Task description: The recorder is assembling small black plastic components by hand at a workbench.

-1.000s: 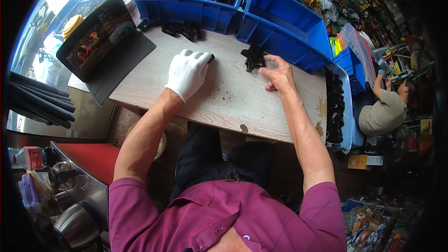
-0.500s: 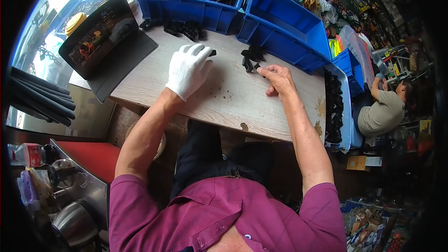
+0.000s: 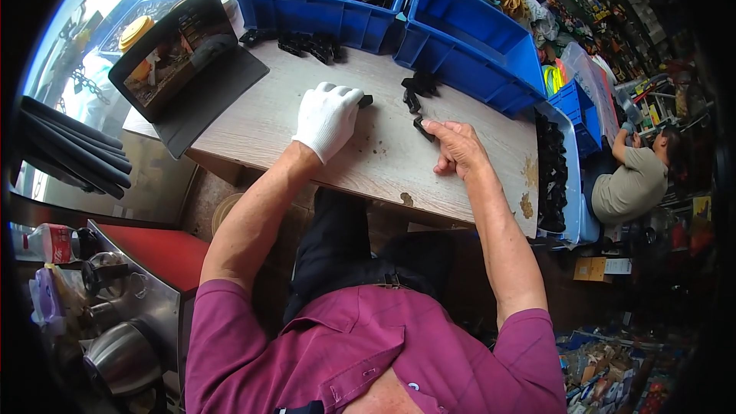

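My left hand (image 3: 328,118), in a white knitted glove, is closed over the middle of the table, gripping a small black part (image 3: 366,100) whose end sticks out on the right. My bare right hand (image 3: 458,146) pinches another small black part (image 3: 422,129) between thumb and forefinger. That piece is just nearer to me than a little pile of black parts (image 3: 420,86) at the foot of a blue bin. Farther left, a row of similar black parts (image 3: 313,46) lies on the table. Their exact kind is too small to tell.
A blue bin (image 3: 322,9) holding many black parts stands at the back, beside another blue bin (image 3: 468,54). A tablet (image 3: 180,57) leans on its cover at left. At right, a light-blue tub (image 3: 571,184) holds black parts; a person (image 3: 629,180) sits beyond it.
My right hand has drawn a black part away from the little pile, toward me. My left hand has shifted slightly right with its piece, which shows more now.
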`<state>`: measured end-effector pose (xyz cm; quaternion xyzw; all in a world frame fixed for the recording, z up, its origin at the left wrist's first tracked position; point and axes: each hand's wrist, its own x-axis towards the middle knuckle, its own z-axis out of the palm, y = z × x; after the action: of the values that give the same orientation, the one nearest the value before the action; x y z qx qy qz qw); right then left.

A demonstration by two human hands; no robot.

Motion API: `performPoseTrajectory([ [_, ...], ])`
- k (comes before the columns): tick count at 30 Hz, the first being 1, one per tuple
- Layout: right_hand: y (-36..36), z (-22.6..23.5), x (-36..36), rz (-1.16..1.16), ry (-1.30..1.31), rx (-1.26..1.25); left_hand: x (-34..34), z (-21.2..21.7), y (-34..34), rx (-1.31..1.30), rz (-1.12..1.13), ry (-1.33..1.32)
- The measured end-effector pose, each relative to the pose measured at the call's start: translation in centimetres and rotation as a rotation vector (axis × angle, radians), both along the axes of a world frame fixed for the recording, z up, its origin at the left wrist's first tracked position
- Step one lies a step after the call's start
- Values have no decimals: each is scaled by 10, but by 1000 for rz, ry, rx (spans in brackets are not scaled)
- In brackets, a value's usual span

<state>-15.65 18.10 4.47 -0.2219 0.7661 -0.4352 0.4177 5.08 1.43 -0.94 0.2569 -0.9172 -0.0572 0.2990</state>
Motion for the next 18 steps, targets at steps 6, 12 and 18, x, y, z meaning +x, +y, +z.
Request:
performPoseTrajectory([
  [6,1,-5,3,18,-20,-15,3,5,6,56,-3,271],
  [12,-1,-11,14,119,-136,-53,-7,17,53,139,-314,331],
  [18,-2,-20,16,126,-101,-56,-31,1,59,355,-317,304],
])
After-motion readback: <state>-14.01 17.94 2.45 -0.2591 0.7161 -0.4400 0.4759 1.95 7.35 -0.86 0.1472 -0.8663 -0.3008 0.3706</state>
